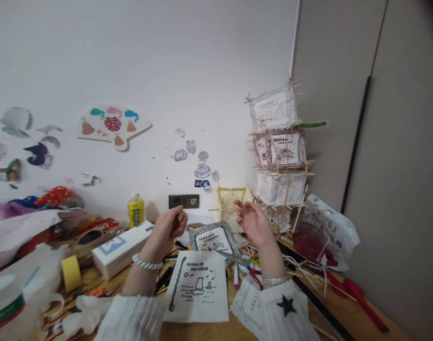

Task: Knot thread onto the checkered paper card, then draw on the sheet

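My left hand (169,225) is raised above the desk, closed with its fingers folded in; whatever they may hold is hidden. To the right, my right hand (254,222) is up at about the same height, its fingers curled. A fine strand seems to lie at its fingertips, too thin to make out. Below and between my hands lies a white sheet (202,293) with a sailing boat drawn on it. Behind that sheet is a drawn panel with a dark checked border (234,244). Scissors (234,258) lie beside it, close to my right wrist.
A tiered stick frame with paper panels (285,147) stands back right, near a small yellow frame (230,194). At left are a white box (122,251), a yellow bottle (136,210), a tape roll (71,273) and a lidded tub (6,308). Red-handled pliers (255,277) lie right.
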The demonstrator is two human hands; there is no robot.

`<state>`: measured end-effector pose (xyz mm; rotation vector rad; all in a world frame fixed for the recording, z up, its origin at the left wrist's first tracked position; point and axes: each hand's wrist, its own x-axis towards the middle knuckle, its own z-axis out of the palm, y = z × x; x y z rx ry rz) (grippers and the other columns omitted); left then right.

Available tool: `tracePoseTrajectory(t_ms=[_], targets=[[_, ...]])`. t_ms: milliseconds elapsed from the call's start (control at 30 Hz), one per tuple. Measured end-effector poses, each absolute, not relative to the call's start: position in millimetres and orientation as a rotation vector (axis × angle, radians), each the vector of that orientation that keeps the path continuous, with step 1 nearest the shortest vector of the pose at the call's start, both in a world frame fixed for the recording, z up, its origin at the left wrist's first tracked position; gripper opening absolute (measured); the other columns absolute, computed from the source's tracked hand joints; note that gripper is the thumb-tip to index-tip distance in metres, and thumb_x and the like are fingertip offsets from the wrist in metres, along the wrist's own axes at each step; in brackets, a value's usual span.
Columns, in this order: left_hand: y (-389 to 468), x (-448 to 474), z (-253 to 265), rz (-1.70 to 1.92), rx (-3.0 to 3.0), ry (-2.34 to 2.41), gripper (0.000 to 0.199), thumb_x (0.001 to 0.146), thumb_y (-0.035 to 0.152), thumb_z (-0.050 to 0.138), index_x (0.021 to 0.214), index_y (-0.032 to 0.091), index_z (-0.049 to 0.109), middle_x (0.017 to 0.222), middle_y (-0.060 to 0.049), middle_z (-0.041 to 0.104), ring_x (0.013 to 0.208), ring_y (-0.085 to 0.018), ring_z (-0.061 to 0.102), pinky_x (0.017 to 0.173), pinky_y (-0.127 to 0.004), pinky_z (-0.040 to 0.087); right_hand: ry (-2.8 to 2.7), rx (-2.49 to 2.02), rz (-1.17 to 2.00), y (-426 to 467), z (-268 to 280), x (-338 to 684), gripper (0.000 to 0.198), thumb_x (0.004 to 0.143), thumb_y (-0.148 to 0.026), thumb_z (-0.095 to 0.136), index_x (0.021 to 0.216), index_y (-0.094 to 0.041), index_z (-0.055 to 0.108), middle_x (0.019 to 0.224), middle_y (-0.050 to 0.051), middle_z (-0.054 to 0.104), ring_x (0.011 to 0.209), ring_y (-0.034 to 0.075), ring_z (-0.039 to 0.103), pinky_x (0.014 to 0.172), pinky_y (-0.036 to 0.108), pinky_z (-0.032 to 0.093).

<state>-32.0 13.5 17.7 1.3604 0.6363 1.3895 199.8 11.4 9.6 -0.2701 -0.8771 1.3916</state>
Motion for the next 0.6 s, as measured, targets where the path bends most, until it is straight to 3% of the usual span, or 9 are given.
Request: tracePoseTrajectory(t_ms=[167, 367, 500, 600], targets=[[12, -27, 9, 0.994, 1.988, 1.148, 0.033, 0.071, 0.040, 0.055, 0.052, 0.015, 0.062, 0.036, 0.003, 0.043, 0.035, -0.009, 0.032, 0.037, -0.021, 0.019, -0.890, -0.251, 1.345, 12, 10, 202, 0.014, 0.072, -0.029, 0.057, 0.078, -0.018, 0.065, 0.079, 0.001, 0.065, 0.055, 0.007, 0.051, 0.049, 0.018, 0.043], [4, -23, 12, 0.654, 2.213, 0.866, 0.030, 0.072, 0.041, 0.057, 0.060, 0.015, 0.067, 0.039, 0.004, 0.037, 0.039, -0.008, 0.026, 0.040, -0.022, 0.018, -0.889, -0.380, 1.232, 13, 9, 201, 0.019, 0.070, -0.031, 0.058, 0.085, -0.020, 0.064, 0.066, -0.001, 0.058, 0.060, 0.010, 0.052, 0.057, 0.023, 0.045], [-6, -30, 22, 0.710, 2.133, 0.724, 0.030, 0.075, 0.040, 0.055, 0.060, 0.015, 0.064, 0.047, 0.003, 0.040, 0.045, -0.009, 0.029, 0.043, -0.021, 0.021, -0.904, -0.314, 1.255, 15, 5, 204, 0.021, 0.071, -0.032, 0.058, 0.088, -0.020, 0.063, 0.052, -0.006, 0.043, 0.053, 0.009, 0.047, 0.060, 0.024, 0.045], [-8, -32, 25, 0.930, 1.965, 0.692, 0.031, 0.078, 0.040, 0.052, 0.062, 0.015, 0.062, 0.062, -0.002, 0.053, 0.053, -0.010, 0.041, 0.047, -0.021, 0.030, -0.899, -0.254, 1.331, 14, 4, 206, 0.017, 0.073, -0.030, 0.057, 0.086, -0.020, 0.062, 0.046, -0.009, 0.029, 0.042, 0.007, 0.034, 0.050, 0.021, 0.039]])
